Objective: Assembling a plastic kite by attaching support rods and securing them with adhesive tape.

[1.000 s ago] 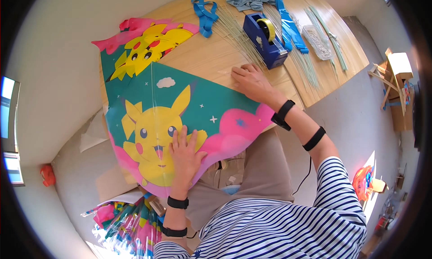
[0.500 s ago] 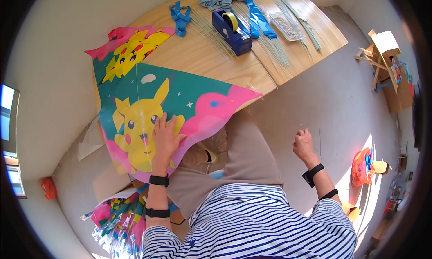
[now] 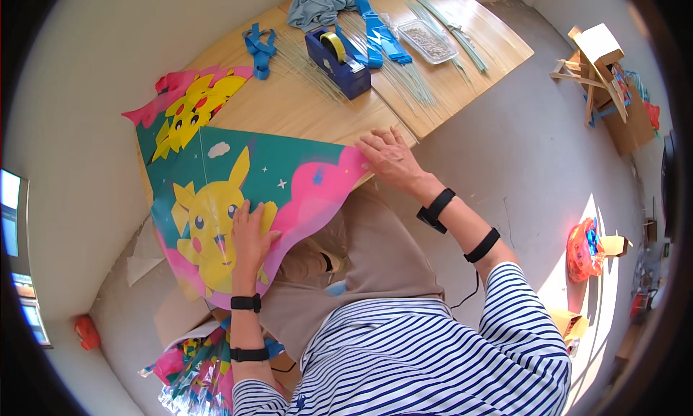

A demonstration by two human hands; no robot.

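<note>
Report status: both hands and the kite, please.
Left hand flat on kite. Right hand pressing its pink corner at table edge. Tape dispenser beyond, apart.

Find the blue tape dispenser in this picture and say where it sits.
In the head view, the blue tape dispenser sits on the wooden table near the top centre, beyond the kite, among thin green sticks with blue straps to its right.
</note>
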